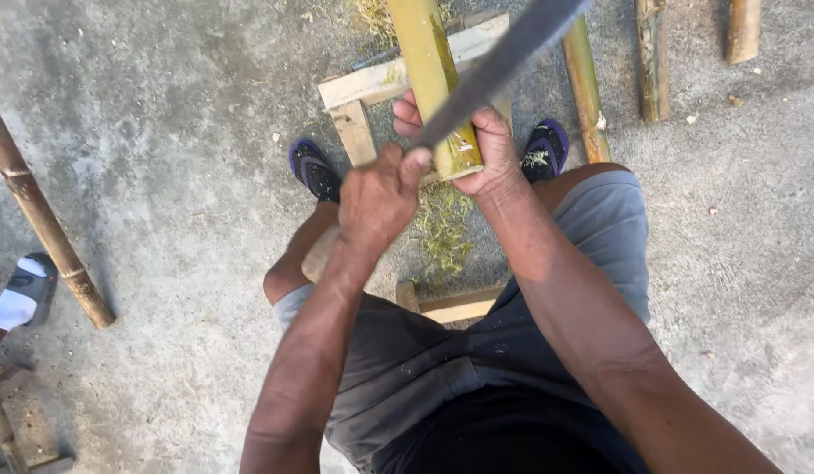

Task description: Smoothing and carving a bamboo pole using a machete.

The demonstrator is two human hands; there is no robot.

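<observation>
My left hand is closed around the handle of a long grey blade, which slants up to the right across a yellow-green bamboo pole. Gripping the cut near end of that pole from the right side is my right hand. The pole stands tilted between my knees and leans against a pale wooden frame. The blade's edge lies against the pole just above my right hand. Green-yellow shavings are heaped on the ground below both hands.
My feet wear dark purple sandals on a concrete floor. Three short bamboo pieces lie at the top right. At the left lies a brown bamboo pole, with another person's socked foot beside it. Wooden pieces sit bottom left.
</observation>
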